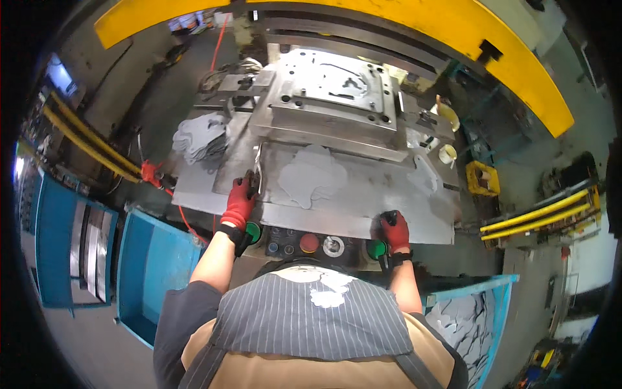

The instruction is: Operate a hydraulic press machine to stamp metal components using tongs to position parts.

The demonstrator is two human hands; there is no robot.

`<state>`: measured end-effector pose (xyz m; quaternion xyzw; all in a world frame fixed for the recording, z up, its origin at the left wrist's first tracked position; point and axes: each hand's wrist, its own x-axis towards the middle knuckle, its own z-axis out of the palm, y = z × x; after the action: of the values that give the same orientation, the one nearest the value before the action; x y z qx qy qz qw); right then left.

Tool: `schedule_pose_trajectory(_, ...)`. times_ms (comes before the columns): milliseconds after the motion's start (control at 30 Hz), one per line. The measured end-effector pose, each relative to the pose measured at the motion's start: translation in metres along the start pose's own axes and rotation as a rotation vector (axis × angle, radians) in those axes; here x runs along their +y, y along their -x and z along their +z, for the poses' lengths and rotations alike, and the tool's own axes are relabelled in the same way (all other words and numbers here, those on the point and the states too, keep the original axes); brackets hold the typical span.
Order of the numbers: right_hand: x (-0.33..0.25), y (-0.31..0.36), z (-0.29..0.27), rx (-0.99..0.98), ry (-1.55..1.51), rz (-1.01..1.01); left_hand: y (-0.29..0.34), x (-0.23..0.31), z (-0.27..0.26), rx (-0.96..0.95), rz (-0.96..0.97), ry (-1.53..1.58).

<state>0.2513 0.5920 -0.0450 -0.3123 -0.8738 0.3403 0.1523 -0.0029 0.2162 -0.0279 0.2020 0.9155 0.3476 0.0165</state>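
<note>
My left hand (240,200), in a red glove with dark fingertips, rests at the left of the metal work plate (324,219). Its fingers are closed. A slim, pale metal strip (258,162) stands out beside the fingertips; whether they grip it is unclear. Over the plate's front edge, my right hand (394,231) is curled in a matching glove, and what it holds, if anything, is hidden. Between the hands and slightly farther off lies a flat grey sheet-metal piece (310,175) with a wavy outline. Behind it stands a heavy steel die block (330,120) with a bright top.
Stacked grey sheet pieces (199,136) sit at the left; another flat piece (424,175) lies right. Green buttons (376,249) and a red button (309,244) line the front panel. Blue bins (155,272) flank me. A yellow beam (389,19) arches above.
</note>
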Motion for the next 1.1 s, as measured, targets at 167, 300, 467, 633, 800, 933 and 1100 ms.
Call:
schedule_pose_trajectory(167,0.004,-0.002,-0.015,-0.015,-0.088,-0.035,0.005,0.0,0.015,0.099,0.119,-0.216)
schedule_pose_trajectory(300,0.021,-0.023,-0.037,0.217,-0.067,-0.014,0.018,0.003,0.014,0.184,0.158,-0.27)
schedule_pose_trajectory(467,0.061,-0.085,-0.09,0.267,0.224,0.098,0.021,0.042,-0.005,0.364,0.227,-0.193)
schedule_pose_trajectory(633,0.068,-0.157,-0.107,0.001,0.636,0.114,0.032,0.06,-0.02,0.347,0.216,-0.183)
schedule_pose_trajectory(800,0.092,-0.211,-0.1,-0.236,0.766,0.14,0.052,0.066,-0.012,0.342,0.17,-0.106)
schedule_pose_trajectory(933,0.084,-0.214,-0.101,-0.261,0.816,0.169,0.066,0.073,-0.006,0.333,0.176,-0.266)
schedule_pose_trajectory(1100,0.135,-0.238,-0.102,-0.199,0.753,0.152,0.071,0.093,-0.006,0.275,0.218,-0.327)
